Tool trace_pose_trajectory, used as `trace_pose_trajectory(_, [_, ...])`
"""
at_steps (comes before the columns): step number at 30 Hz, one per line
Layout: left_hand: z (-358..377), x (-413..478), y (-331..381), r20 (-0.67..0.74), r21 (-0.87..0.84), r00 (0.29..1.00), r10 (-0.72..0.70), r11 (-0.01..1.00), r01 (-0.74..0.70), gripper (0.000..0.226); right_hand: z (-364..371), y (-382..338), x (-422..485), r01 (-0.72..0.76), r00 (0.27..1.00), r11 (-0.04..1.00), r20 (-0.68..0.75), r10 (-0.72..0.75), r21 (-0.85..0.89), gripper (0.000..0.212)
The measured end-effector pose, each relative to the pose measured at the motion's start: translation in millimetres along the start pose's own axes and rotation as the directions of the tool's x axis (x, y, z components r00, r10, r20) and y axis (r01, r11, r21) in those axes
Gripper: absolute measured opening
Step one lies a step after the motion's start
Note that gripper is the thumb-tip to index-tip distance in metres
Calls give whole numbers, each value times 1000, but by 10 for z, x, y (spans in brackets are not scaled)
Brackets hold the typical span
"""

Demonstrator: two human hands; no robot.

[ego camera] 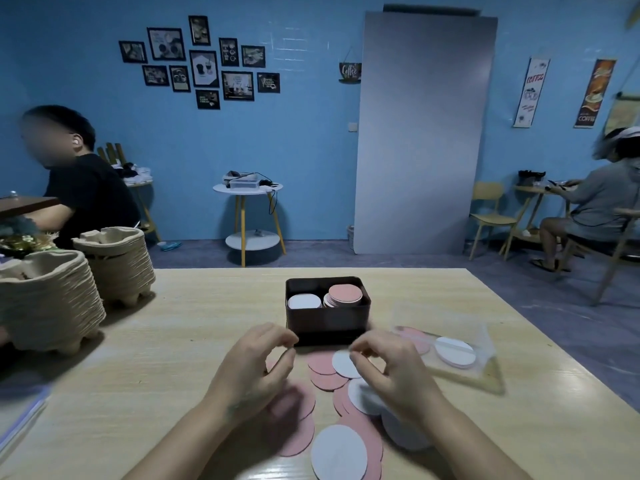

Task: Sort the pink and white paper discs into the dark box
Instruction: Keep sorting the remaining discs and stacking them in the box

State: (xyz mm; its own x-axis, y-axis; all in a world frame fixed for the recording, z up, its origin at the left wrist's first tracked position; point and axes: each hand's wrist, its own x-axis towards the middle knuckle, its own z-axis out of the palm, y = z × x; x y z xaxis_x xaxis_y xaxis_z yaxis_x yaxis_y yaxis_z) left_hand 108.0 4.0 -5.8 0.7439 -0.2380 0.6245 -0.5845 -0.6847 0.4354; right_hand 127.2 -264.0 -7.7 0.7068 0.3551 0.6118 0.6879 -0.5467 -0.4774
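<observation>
The dark box point(327, 323) stands in the middle of the wooden table. It holds a white disc stack point(304, 301) on the left and a taller pink disc stack point(345, 294) on the right. Loose pink discs point(325, 374) and white discs point(338, 452) lie scattered in front of the box, between my forearms. My left hand point(258, 365) hovers just left of the box front with curled fingers and nothing visible in them. My right hand point(388, 367) is curled too. Its fingertips are at the edge of a white disc point(343, 364); I cannot see whether they pinch it.
A clear plastic bag point(481, 344) with pink and white discs inside lies right of the box. Two stacks of paper pulp trays point(45, 306) point(117, 268) fill the table's left side. Two people sit at other tables at the far left and far right.
</observation>
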Motion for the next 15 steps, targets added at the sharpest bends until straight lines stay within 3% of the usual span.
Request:
trace_pose_trajectory(5, [64, -370, 23, 127, 41, 991, -30, 999, 25, 9, -144, 34, -376, -64, 992, 994, 99, 73, -90, 6])
trace_pose_trajectory(15, [204, -406, 316, 156, 82, 987, 28, 996, -41, 12, -413, 27, -710, -112, 971, 975, 186, 148, -192, 36])
